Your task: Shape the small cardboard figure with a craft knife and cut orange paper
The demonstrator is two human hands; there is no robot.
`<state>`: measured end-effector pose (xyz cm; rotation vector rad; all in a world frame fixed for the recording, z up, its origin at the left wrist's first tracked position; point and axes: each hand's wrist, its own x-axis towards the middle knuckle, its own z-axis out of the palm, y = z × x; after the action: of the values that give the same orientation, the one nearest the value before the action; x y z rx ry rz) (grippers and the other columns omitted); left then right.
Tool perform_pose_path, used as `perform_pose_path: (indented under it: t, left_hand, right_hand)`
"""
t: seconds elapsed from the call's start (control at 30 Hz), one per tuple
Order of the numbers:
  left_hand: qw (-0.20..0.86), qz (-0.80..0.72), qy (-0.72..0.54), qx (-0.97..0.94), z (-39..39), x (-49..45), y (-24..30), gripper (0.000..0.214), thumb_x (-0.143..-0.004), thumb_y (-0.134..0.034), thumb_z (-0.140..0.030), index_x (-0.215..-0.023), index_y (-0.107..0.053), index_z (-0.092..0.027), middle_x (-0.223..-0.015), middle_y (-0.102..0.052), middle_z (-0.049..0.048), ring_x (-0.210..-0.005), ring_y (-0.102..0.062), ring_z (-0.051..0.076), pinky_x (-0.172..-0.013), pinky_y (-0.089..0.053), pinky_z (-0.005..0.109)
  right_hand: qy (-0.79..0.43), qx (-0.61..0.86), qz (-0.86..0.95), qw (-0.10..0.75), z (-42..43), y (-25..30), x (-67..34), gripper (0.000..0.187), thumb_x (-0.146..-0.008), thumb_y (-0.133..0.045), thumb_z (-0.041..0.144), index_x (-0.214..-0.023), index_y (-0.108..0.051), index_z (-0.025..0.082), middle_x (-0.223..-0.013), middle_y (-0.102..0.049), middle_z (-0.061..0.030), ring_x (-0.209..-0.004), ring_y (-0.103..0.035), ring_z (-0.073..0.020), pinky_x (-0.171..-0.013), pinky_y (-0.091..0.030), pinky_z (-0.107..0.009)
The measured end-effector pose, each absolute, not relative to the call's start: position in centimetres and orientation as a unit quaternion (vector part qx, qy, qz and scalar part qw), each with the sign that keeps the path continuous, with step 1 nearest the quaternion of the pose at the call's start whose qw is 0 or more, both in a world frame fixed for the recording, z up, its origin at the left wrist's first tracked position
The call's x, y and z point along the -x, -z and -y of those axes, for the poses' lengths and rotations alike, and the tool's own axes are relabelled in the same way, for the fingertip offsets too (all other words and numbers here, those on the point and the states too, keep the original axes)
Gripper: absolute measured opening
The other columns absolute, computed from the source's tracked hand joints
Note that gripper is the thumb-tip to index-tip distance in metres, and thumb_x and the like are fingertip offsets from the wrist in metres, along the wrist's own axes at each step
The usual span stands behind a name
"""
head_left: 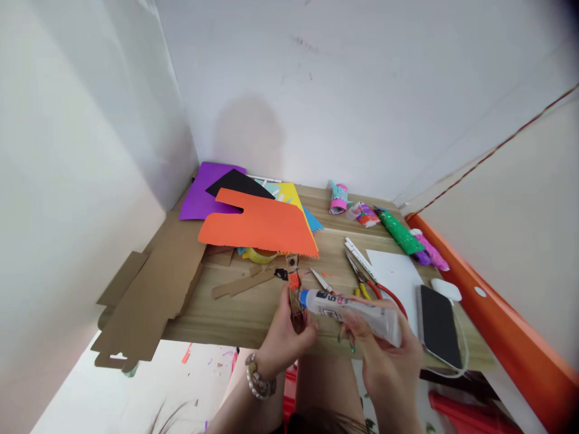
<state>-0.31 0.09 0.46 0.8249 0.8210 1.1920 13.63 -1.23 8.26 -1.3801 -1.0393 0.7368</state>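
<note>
My left hand, with a beaded bracelet at the wrist, is closed round a narrow cardboard figure with an orange patch and a dark round spot near its top. Tilted in my right hand is a clear glue bottle, its blue tip pointing left at the figure. Whether the tip touches the cardboard I cannot tell. Just left of the figure lies a small black piece. A pale pointed blade lies on the table beyond the bottle.
Orange card overlaps purple, black and yellow sheets at the back. Flattened cardboard hangs over the left edge. Pliers, white paper, a phone and a white mouse lie right. A pink roll stands behind.
</note>
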Motion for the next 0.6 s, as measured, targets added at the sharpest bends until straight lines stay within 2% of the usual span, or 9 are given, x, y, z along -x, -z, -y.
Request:
perform_pose_path:
  t: [0.1, 0.2, 0.3, 0.4, 0.5, 0.6]
  left_hand:
    - [0.66, -0.367, -0.537, -0.376, -0.2, 0.1, -0.3, 0.077, -0.083, -0.082, -0.026, -0.15, -0.044, -0.021, -0.11, -0.063, 0.0041, -0.096, -0.063, 0.018, -0.092, -0.053, 0.03]
    - [0.659, -0.365, -0.532, -0.387, -0.3, 0.0, 0.0, 0.073, -0.085, -0.082, -0.027, -0.147, -0.044, -0.02, -0.112, -0.065, 0.0059, -0.099, -0.064, 0.019, -0.091, -0.053, 0.03]
    - [0.656, -0.36, -0.533, -0.394, -0.4, 0.0, 0.0, 0.062, -0.086, -0.081, -0.024, -0.138, -0.047, -0.02, -0.11, -0.064, 0.0049, -0.095, -0.063, 0.017, -0.089, -0.053, 0.029]
    - [0.66, -0.35, -0.537, -0.393, -0.5, 0.1, -0.3, 0.054, -0.084, -0.082, -0.022, -0.128, -0.05, -0.02, -0.109, -0.062, 0.0033, -0.089, -0.061, 0.015, -0.086, -0.051, 0.027]
    - [0.663, -0.354, -0.532, -0.389, -0.5, 0.2, -0.8, 0.055, -0.08, -0.086, -0.023, -0.122, -0.051, -0.021, -0.104, -0.061, 0.0015, -0.086, -0.058, 0.015, -0.082, -0.05, 0.026]
    - [0.67, -0.366, -0.519, -0.386, -0.6, 0.3, -1.1, 0.058, -0.076, -0.089, -0.025, -0.121, -0.052, -0.021, -0.1, -0.06, 0.0004, -0.083, -0.056, 0.015, -0.081, -0.05, 0.026]
  right_hand:
    - [-0.283, 0.598, 0.454, 0.597, 2.1, -8.0, -12.2, 0.025, -0.082, -0.092, 0.041, -0.094, -0.078, 0.024, -0.095, -0.084, -0.0053, -0.079, -0.078, -0.023, -0.07, -0.062, -0.032]
    - [-0.231, 0.556, 0.533, 0.594, 2.4, -7.5, -11.9, 0.019, -0.084, -0.091, 0.028, -0.097, -0.078, 0.027, -0.099, -0.086, -0.0029, -0.09, -0.083, -0.0233, -0.082, -0.065, -0.031]
    - [-0.182, 0.506, 0.612, 0.58, 2.4, -6.7, -12.6, 0.021, -0.085, -0.088, 0.019, -0.102, -0.077, 0.027, -0.1, -0.087, -0.0044, -0.091, -0.085, -0.0261, -0.082, -0.067, -0.035]
    - [-0.157, 0.501, 0.635, 0.566, 2.4, -6.3, -13.3, 0.02, -0.087, -0.086, 0.019, -0.104, -0.077, 0.026, -0.102, -0.087, -0.0067, -0.09, -0.085, -0.0283, -0.084, -0.068, -0.04]
    - [-0.153, 0.501, 0.646, 0.555, 2.6, -6.2, -13.3, 0.02, -0.087, -0.086, 0.02, -0.104, -0.078, 0.027, -0.102, -0.088, -0.0056, -0.09, -0.085, -0.0279, -0.088, -0.067, -0.041]
    - [-0.168, 0.502, 0.644, 0.552, 2.8, -6.6, -13.1, 0.02, -0.086, -0.086, 0.02, -0.103, -0.078, 0.027, -0.101, -0.087, -0.0048, -0.089, -0.085, -0.0273, -0.084, -0.068, -0.039]
